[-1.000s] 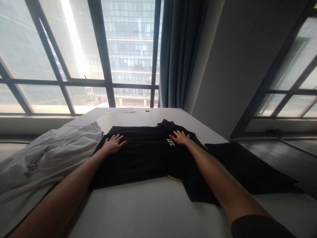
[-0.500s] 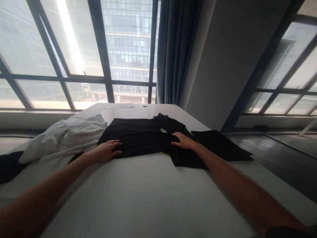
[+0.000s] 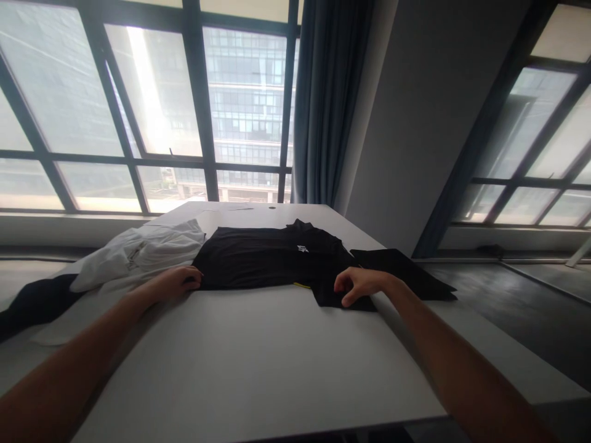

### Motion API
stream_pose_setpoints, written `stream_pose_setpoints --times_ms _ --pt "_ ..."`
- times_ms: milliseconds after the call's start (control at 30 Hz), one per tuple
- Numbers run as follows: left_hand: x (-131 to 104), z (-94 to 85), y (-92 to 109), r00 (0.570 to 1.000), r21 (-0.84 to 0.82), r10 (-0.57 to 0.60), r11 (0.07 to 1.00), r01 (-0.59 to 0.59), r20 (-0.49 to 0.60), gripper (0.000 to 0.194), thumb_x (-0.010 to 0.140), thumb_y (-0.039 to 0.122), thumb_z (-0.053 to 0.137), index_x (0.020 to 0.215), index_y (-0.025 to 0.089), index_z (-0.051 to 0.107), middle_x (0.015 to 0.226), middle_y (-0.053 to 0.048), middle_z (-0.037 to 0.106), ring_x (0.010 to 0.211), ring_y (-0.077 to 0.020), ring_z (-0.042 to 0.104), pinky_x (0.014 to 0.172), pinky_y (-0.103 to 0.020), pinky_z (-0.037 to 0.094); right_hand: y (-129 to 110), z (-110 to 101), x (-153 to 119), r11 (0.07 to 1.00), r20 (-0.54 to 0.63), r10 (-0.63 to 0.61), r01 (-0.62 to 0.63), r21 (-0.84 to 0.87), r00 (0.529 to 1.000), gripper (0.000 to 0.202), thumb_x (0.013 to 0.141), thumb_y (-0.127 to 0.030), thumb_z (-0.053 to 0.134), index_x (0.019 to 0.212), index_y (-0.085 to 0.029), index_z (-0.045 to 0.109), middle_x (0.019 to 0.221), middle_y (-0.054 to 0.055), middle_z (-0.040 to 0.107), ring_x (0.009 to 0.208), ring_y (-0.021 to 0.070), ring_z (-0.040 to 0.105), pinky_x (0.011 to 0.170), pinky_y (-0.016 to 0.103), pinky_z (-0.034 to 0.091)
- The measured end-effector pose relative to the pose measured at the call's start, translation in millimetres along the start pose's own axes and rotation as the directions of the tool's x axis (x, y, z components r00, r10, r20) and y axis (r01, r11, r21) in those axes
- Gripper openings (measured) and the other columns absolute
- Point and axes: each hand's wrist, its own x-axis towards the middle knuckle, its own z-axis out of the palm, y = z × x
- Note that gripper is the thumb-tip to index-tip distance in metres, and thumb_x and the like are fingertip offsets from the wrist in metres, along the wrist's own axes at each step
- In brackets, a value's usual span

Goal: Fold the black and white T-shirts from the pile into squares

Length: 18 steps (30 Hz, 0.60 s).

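Note:
A black T-shirt (image 3: 253, 258) with small white lettering lies spread sideways on the white table (image 3: 258, 363), its collar end to the right. My left hand (image 3: 178, 283) is at the shirt's lower left corner, fingers curled closed on the hem. Over the sleeve on the right is my right hand (image 3: 357, 284), its fingers bent and the thumb apart from them, with no cloth visible between them.
White clothes (image 3: 143, 252) lie heaped at the left, beside a dark garment (image 3: 41, 304). Folded black cloth (image 3: 406, 274) rests near the table's right edge. Behind the table are windows and a blue curtain (image 3: 318, 111).
My left hand has moved left to the hem and its fingers have closed. My right hand has shifted right and down from the lettering to the sleeve, its fingers now bent. The view has tilted slightly.

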Motion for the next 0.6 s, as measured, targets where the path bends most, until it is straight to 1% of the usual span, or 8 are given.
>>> stream_pose_setpoints --times_ms 67,133,200,267,367,467,533,600 --pt "1.1 -1.2 -1.2 0.999 0.011 -0.021 1.0 0.021 -0.045 0.048 0.082 0.061 0.046 0.089 0.021 0.072 0.098 -0.01 0.076 0.09 -0.0281 0.068 0.086 -0.038 0.052 -9.3 6.7 5.7 0.998 0.026 0.018 -0.016 -0.058 0.999 0.043 0.053 -0.042 0.085 0.088 -0.018 0.074 0.09 0.003 0.069 0.08 0.0196 0.062 0.065 0.027 0.047" --pt "1.0 -3.6 -3.8 0.995 0.025 -0.042 0.999 0.044 -0.088 0.045 0.083 0.057 0.045 0.089 0.021 0.071 0.087 -0.008 0.076 0.081 -0.0256 0.066 0.08 -0.036 0.051 -12.0 9.0 8.6 0.997 0.036 0.028 -0.025 -0.079 0.999 0.032 0.057 -0.039 0.081 0.08 -0.018 0.072 0.08 0.002 0.067 0.074 0.0178 0.06 0.062 0.026 0.044" --pt "-0.3 -7.1 -6.7 0.992 0.038 -0.048 0.998 0.053 -0.113 0.043 0.082 0.055 0.046 0.086 0.02 0.07 0.082 -0.007 0.075 0.076 -0.0237 0.064 0.077 -0.035 0.051 -7.8 5.3 5.8 0.997 0.057 0.036 -0.032 -0.07 0.998 0.028 0.058 -0.039 0.079 0.075 -0.018 0.071 0.075 0.001 0.066 0.071 0.0172 0.059 0.061 0.026 0.043" --pt "-1.8 -10.9 -8.8 0.993 0.036 -0.045 0.998 0.049 -0.111 0.041 0.081 0.054 0.048 0.084 0.02 0.07 0.079 -0.007 0.074 0.074 -0.0228 0.063 0.076 -0.034 0.05 0.9 -2.6 -1.4 0.999 0.073 0.037 -0.034 -0.039 0.997 0.031 0.057 -0.041 0.08 0.075 -0.018 0.071 0.075 0.002 0.067 0.072 0.0177 0.06 0.062 0.026 0.044" --pt "-3.4 -14.9 -9.1 0.998 0.012 -0.041 0.999 0.042 -0.05 0.041 0.08 0.055 0.051 0.084 0.019 0.072 0.077 -0.006 0.073 0.073 -0.0227 0.064 0.074 -0.034 0.05 13.3 -12.8 -11.8 0.998 0.064 0.049 -0.052 0.041 0.997 0.035 0.056 -0.046 0.081 0.077 -0.018 0.073 0.077 0.003 0.069 0.075 0.0198 0.063 0.067 0.028 0.048" --pt "-5.6 -17.3 -6.4 0.995 -0.036 -0.04 0.998 0.043 0.088 0.041 0.075 0.057 0.059 0.082 0.02 0.075 0.079 -0.006 0.074 0.077 -0.025 0.066 0.075 -0.035 0.051 19.6 -15.3 -15.2 0.991 0.123 0.081 -0.093 0.095 0.989 0.036 0.054 -0.045 0.082 0.076 -0.018 0.075 0.076 0.004 0.071 0.078 0.0219 0.065 0.072 0.03 0.05" --pt "-8.6 -18.5 -4.2 0.983 -0.062 -0.042 0.997 0.054 0.179 0.038 0.07 0.055 0.064 0.082 0.021 0.076 0.085 -0.007 0.075 0.082 -0.0268 0.067 0.078 -0.036 0.052 23.7 -15.8 -15.6 0.987 0.166 0.089 -0.109 0.116 0.982 0.034 0.055 -0.043 0.081 0.076 -0.018 0.075 0.076 0.005 0.072 0.079 0.0228 0.066 0.074 0.031 0.051" --pt "-12.4 -19.3 -2.9 0.977 -0.063 -0.06 0.995 0.075 0.203 0.04 0.064 0.053 0.07 0.09 0.023 0.077 0.093 -0.006 0.075 0.088 -0.0282 0.068 0.081 -0.035 0.054 31.1 -18.0 -16.3 0.986 0.109 0.096 -0.109 0.128 0.989 0.031 0.059 -0.04 0.079 0.081 -0.018 0.076 0.08 0.005 0.072 0.083 0.0234 0.067 0.077 0.032 0.052"
